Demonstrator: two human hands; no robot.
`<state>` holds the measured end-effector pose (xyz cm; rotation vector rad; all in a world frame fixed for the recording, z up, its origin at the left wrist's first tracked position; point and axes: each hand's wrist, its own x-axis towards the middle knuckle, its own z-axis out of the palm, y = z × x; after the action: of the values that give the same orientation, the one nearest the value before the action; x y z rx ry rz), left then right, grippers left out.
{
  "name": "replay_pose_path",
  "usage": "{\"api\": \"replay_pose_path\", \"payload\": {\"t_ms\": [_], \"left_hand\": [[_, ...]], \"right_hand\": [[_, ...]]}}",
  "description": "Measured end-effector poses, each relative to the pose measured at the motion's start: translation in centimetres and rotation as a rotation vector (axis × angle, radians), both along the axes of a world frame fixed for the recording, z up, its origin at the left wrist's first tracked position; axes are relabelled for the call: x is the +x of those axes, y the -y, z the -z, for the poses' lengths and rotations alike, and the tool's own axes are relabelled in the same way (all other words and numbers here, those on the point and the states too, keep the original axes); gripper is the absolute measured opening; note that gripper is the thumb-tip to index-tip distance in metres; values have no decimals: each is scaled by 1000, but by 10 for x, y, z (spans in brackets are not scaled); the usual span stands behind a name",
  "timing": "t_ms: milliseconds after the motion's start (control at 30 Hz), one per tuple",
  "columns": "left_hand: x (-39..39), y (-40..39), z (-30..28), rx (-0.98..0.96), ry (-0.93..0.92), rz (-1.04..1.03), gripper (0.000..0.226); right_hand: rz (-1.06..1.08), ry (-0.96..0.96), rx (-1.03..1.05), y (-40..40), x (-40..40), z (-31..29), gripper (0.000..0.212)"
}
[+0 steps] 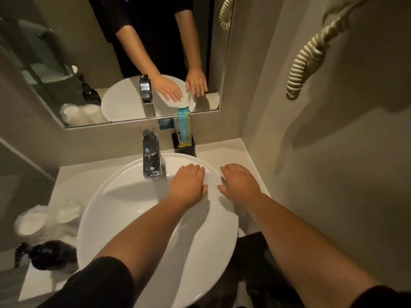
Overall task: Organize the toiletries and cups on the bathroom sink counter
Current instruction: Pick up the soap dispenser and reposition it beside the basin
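We see the wrapped cups at the left edge of the counter, two pale rounds under clear film just beside the basin's left rim; the film blurs them and we cannot tell whether they touch. Toward the counter's near left corner stands a dark pump bottle, smeared by motion, its label unreadable. In the far right part of the counter, against the back wall, a black holder carries a tall teal sachet standing upright, its printing too small to read; a white item beside it in the holder is mostly hidden. Our left hand lies palm down, fingers spread flat, over the basin's far right rim, holding nothing. Our right hand lies likewise flat and empty, just beside it, over the rim and the counter's right edge. The white basin fills the middle, its near edge cut off by our forearms. The chrome tap stands at its far rim. The mirror above repeats the hands, and a coiled cord hangs on the right wall, its top cut off.
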<state>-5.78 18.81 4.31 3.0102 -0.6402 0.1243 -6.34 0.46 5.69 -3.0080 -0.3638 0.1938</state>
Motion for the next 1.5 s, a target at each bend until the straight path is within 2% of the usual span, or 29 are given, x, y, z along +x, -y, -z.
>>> {"api": "replay_pose_path", "payload": {"t_ms": [233, 500, 767, 933, 1200, 1500], "left_hand": [[-65, -6, -11, -34, 32, -115, 51], [-163, -33, -21, -49, 52, -367, 36], [-241, -94, -36, -16, 52, -592, 48], [-276, -148, -40, -13, 29, -725, 39], [-289, -244, -26, -98, 9, -809, 37], [-253, -308, -5, -373, -164, -856, 60]], "right_hand": [[-35, 33, 53, -3, -48, -15, 58], [-262, 78, 58, -26, -113, -27, 57], [-460, 61, 116, -101, -149, -35, 50], [-577, 54, 97, -171, -162, -36, 53], [-602, -47, 147, -277, -172, -25, 56], [-443, -173, 254, -350, -151, -15, 47]]}}
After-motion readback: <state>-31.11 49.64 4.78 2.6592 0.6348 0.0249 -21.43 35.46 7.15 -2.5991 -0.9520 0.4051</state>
